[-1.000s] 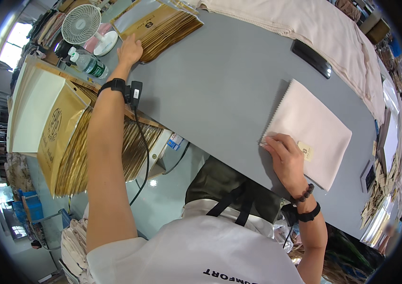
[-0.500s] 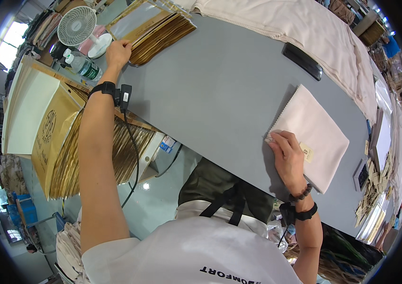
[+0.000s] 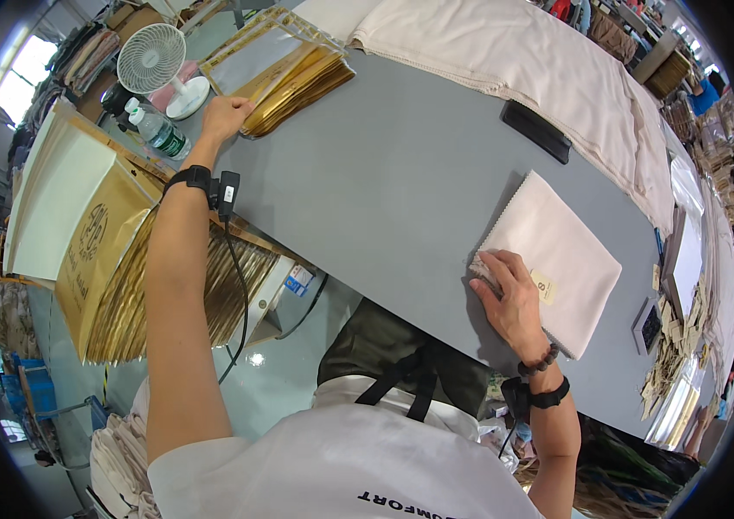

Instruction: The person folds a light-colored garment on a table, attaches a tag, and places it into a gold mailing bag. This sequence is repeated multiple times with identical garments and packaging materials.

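The right hand (image 3: 514, 303), half curled, touches the left corner of a folded pink cloth (image 3: 570, 246), grip unclear. Bare desk (image 3: 358, 190) stretches leftward to the left hand (image 3: 227, 119), fingers bunched at the near end of gold pouches (image 3: 302, 89), hold unclear. Beyond the right hand, a black slab (image 3: 536, 131) lies just beside draped fabric (image 3: 540, 52).

Folded cloth (image 3: 561, 251) on grey table (image 3: 375, 182)

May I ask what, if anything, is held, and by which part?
Left hand touches gold bags at their left end; right hand, folded cloth at its left corner. Any grip is unclear.
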The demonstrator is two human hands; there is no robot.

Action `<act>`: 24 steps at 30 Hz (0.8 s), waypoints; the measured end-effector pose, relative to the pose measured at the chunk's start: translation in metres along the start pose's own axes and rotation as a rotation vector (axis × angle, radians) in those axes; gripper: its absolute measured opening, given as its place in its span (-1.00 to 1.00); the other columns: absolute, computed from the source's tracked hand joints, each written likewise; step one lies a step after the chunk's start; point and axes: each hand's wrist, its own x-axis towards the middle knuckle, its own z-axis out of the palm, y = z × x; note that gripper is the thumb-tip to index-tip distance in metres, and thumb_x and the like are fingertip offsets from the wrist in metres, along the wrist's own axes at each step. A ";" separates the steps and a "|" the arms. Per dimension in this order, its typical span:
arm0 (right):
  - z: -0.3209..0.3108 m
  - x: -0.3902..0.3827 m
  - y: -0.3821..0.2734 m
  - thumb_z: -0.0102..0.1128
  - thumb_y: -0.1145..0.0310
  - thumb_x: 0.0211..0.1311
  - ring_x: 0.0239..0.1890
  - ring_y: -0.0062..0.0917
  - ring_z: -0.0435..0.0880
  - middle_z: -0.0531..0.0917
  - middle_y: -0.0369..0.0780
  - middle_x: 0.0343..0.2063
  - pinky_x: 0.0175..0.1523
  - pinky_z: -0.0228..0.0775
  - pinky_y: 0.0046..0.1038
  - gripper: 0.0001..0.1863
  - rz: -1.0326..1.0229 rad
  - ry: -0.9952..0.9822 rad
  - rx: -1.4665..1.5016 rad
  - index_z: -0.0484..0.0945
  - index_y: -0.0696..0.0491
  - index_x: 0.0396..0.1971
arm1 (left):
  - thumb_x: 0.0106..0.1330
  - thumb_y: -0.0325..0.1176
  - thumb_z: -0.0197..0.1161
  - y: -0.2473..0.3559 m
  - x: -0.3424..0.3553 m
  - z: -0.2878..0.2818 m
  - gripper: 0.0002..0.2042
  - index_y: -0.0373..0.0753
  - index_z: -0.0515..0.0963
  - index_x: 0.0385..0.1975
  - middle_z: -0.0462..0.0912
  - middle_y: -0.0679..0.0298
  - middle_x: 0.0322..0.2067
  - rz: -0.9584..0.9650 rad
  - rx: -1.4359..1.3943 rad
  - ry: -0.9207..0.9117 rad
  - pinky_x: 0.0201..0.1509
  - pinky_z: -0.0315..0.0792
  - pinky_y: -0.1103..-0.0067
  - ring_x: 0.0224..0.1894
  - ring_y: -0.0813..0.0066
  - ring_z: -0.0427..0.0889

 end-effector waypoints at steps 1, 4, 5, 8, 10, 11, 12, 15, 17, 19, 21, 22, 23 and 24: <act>-0.002 0.000 -0.003 0.48 0.43 0.22 -0.06 -0.16 0.71 0.66 -0.10 0.03 0.01 0.61 -0.26 -0.59 0.000 0.007 0.003 0.67 0.11 0.08 | 0.28 -0.08 0.46 0.002 -0.002 -0.001 -0.70 -0.07 0.83 -0.09 0.84 0.10 -0.21 -0.037 -0.041 0.064 0.03 0.61 0.36 -0.13 0.13 0.81; -0.005 0.001 -0.013 0.49 0.43 0.22 -0.07 -0.17 0.71 0.66 -0.10 0.04 -0.02 0.61 -0.25 -0.57 0.002 0.040 -0.029 0.67 0.10 0.10 | 0.32 -0.10 0.42 0.022 -0.021 0.000 -0.73 -0.10 0.83 -0.13 0.84 0.10 -0.19 -0.012 -0.170 0.422 0.02 0.59 0.36 -0.13 0.16 0.80; -0.004 0.001 -0.017 0.49 0.43 0.21 -0.08 -0.18 0.72 0.66 -0.10 0.05 -0.03 0.61 -0.25 -0.57 -0.023 0.074 -0.068 0.67 0.09 0.10 | 0.33 -0.11 0.41 0.032 -0.033 0.003 -0.74 -0.10 0.83 -0.14 0.84 0.10 -0.19 0.017 -0.206 0.565 0.02 0.59 0.36 -0.12 0.16 0.80; 0.004 0.007 -0.029 0.47 0.42 0.22 -0.08 -0.21 0.72 0.67 -0.12 0.06 -0.02 0.61 -0.24 -0.56 -0.166 0.147 -0.106 0.66 0.06 0.11 | 0.36 -0.19 0.39 0.067 -0.087 0.018 -0.79 -0.14 0.83 -0.19 0.82 0.10 -0.25 0.279 -0.160 0.334 -0.06 0.60 0.38 -0.20 0.15 0.80; 0.015 0.014 -0.034 0.45 0.41 0.23 -0.02 -0.21 0.71 0.66 -0.12 0.08 0.04 0.59 -0.22 -0.54 -0.240 0.134 -0.106 0.64 0.06 0.15 | 0.35 -0.24 0.41 0.094 -0.138 0.042 -0.82 -0.17 0.82 -0.22 0.81 0.09 -0.31 0.327 -0.320 0.060 -0.15 0.61 0.40 -0.28 0.16 0.79; 0.023 0.019 -0.036 0.43 0.41 0.25 0.03 -0.20 0.69 0.65 -0.11 0.09 0.09 0.58 -0.20 -0.53 -0.259 0.102 -0.106 0.61 0.07 0.17 | 0.33 -0.25 0.43 0.106 -0.164 0.052 -0.82 -0.19 0.82 -0.22 0.80 0.09 -0.34 0.357 -0.305 -0.096 -0.18 0.60 0.40 -0.31 0.18 0.79; 0.031 0.025 -0.037 0.42 0.41 0.26 0.08 -0.18 0.68 0.65 -0.10 0.11 0.14 0.56 -0.19 -0.51 -0.277 0.071 -0.106 0.59 0.08 0.20 | 0.32 -0.26 0.44 0.117 -0.186 0.059 -0.82 -0.21 0.81 -0.23 0.79 0.09 -0.36 0.340 -0.304 -0.276 -0.21 0.60 0.41 -0.34 0.19 0.79; 0.060 0.042 -0.040 0.31 0.30 0.38 0.28 -0.18 0.58 0.60 -0.08 0.20 0.36 0.41 -0.12 -0.49 -0.310 0.013 -0.094 0.52 0.14 0.27 | 0.33 -0.33 0.47 0.143 -0.234 0.069 -0.81 -0.31 0.79 -0.18 0.80 0.20 -0.33 0.419 -0.332 -0.364 -0.27 0.53 0.55 -0.36 0.53 0.72; 0.078 0.050 -0.043 0.24 0.23 0.44 0.35 -0.19 0.51 0.58 -0.07 0.24 0.45 0.30 -0.07 -0.48 -0.347 0.024 -0.178 0.49 0.18 0.29 | 0.35 -0.33 0.47 0.153 -0.251 0.071 -0.80 -0.32 0.79 -0.18 0.80 0.23 -0.34 0.330 -0.364 -0.477 -0.28 0.52 0.58 -0.38 0.58 0.69; 0.088 0.053 -0.045 0.13 0.12 0.52 0.42 -0.22 0.45 0.55 -0.04 0.28 0.53 0.18 -0.01 -0.44 -0.311 -0.085 -0.309 0.48 0.21 0.32 | 0.37 -0.34 0.47 0.160 -0.262 0.074 -0.79 -0.37 0.78 -0.17 0.78 0.27 -0.36 0.302 -0.406 -0.507 -0.29 0.50 0.62 -0.39 0.65 0.64; 0.087 0.049 -0.045 0.20 0.16 0.48 0.38 -0.21 0.49 0.57 -0.07 0.27 0.52 0.22 -0.06 -0.45 -0.338 -0.010 -0.332 0.48 0.21 0.30 | 0.32 -0.34 0.49 0.163 -0.270 0.076 -0.79 -0.36 0.77 -0.20 0.73 0.23 -0.45 0.257 -0.557 -0.414 -0.34 0.47 0.59 -0.47 0.58 0.59; 0.084 0.048 -0.044 0.24 0.19 0.46 0.35 -0.21 0.51 0.58 -0.09 0.27 0.51 0.24 -0.08 -0.45 -0.285 -0.104 -0.385 0.48 0.21 0.29 | 0.30 -0.33 0.50 0.164 -0.273 0.078 -0.79 -0.35 0.77 -0.21 0.70 0.21 -0.49 0.215 -0.628 -0.374 -0.37 0.45 0.57 -0.51 0.55 0.57; 0.078 0.047 -0.042 0.25 0.20 0.44 0.25 -0.23 0.57 0.64 -0.12 0.16 0.43 0.32 -0.13 -0.54 -0.319 -0.077 -0.372 0.56 0.17 0.19 | 0.31 -0.38 0.48 0.165 -0.277 0.078 -0.81 -0.36 0.76 -0.20 0.70 0.21 -0.46 0.215 -0.570 -0.364 -0.38 0.46 0.57 -0.50 0.54 0.60; 0.070 0.047 -0.037 0.27 0.21 0.43 0.20 -0.22 0.60 0.66 -0.13 0.10 0.38 0.36 -0.14 -0.58 -0.287 -0.110 -0.322 0.59 0.16 0.13 | 0.33 -0.40 0.46 0.166 -0.281 0.079 -0.82 -0.37 0.75 -0.17 0.69 0.23 -0.45 0.304 -0.537 -0.346 -0.35 0.47 0.59 -0.48 0.55 0.60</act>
